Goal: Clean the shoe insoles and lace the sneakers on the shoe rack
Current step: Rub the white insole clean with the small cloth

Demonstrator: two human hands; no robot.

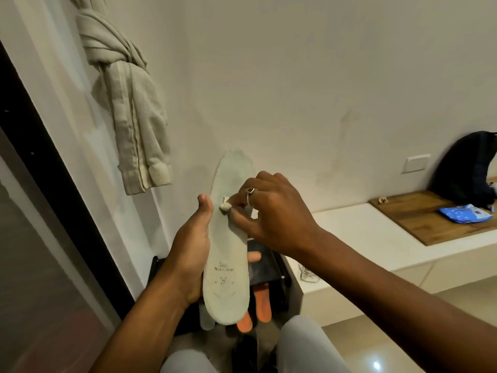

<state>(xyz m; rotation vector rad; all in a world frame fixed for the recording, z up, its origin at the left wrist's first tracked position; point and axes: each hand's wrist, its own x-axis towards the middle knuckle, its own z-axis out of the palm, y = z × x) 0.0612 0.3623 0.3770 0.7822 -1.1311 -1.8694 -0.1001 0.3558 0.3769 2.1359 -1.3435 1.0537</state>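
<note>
R grip (271, 211) pinches white wad (223, 206) on insole (228, 265) mid, L grip (188, 251) clasps insole's left edge.

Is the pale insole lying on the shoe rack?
No, the left hand holds the pale foam insole upright; the right hand pinches a small white wad against it.

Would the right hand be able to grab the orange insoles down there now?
Probably not straight away. The right hand pinches a small white wad against the pale insole, which the left hand holds partly over the orange insoles.
</note>
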